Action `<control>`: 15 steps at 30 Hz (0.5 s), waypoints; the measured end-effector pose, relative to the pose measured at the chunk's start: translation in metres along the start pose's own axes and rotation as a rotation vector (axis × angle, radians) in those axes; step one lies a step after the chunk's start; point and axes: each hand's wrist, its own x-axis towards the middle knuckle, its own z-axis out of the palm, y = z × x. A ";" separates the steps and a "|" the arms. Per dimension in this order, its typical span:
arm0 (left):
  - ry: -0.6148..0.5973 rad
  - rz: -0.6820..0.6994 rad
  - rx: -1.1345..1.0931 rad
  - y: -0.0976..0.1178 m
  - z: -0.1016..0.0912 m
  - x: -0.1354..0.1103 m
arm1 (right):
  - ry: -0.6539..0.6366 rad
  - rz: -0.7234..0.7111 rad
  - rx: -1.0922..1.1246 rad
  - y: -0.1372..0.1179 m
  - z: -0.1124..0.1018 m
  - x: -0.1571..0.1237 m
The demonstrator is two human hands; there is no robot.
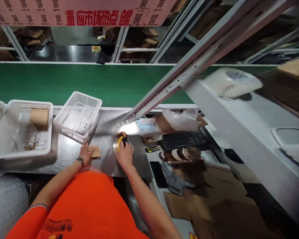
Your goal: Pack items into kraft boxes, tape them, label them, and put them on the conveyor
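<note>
My left hand, with a watch at its wrist, steadies a small flat cardboard box on the metal table. Its fingers lie over the box's left end. To the right of it, my right hand is closed round the black grip of a tape dispenser with yellow and orange parts. The dispenser's roll rests low on the table, partly covered by the hand. Just beyond my left hand stands a white perforated basket with a paper slip inside.
At left, a second white basket holds a carton, clear wrap and a label. A green conveyor runs behind the table. To the right are a keyboard, a phone, a cutter knife and flattened cardboard. A metal post slants upward.
</note>
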 end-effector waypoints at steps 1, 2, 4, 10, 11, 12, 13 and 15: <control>-0.010 -0.008 -0.004 0.000 0.000 0.001 | -0.001 -0.027 0.033 -0.006 0.016 -0.005; -0.013 -0.016 -0.006 0.000 0.000 0.001 | -0.032 -0.059 0.083 -0.014 0.033 -0.011; -0.018 -0.015 0.003 0.001 -0.002 0.002 | -0.135 -0.119 0.203 -0.032 0.066 -0.022; -0.177 0.060 0.058 0.000 -0.021 0.001 | -0.281 -0.098 0.423 -0.048 0.117 -0.033; -0.205 0.076 0.066 0.000 -0.028 0.001 | -0.293 -0.065 0.437 -0.044 0.120 -0.030; -0.219 0.098 0.068 0.000 -0.035 0.002 | -0.306 -0.032 0.447 -0.040 0.122 -0.026; -0.221 0.130 0.062 0.001 -0.044 0.003 | -0.316 -0.005 0.453 -0.035 0.124 -0.023; -0.202 0.226 0.037 0.001 -0.068 0.009 | -0.328 0.019 0.452 -0.028 0.127 -0.017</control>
